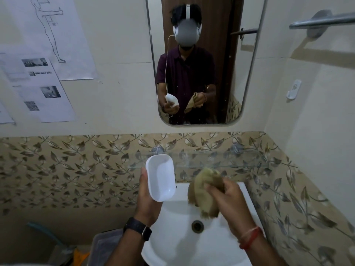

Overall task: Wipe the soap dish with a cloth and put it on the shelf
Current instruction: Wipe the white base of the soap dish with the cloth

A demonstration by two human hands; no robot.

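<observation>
Two grips closed: left hand (146,196) on dish (161,177), right hand (228,196) on cloth (203,196). Dish upright over sink (172,242), just left of cloth, hollow facing right; shelf (221,160) directly behind.

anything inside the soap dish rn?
The soap dish, held tilted in the left hand with its hollow facing the camera, looks empty: bare white interior. Its underside is hidden. The cloth is in the right hand, apart from it.
</observation>
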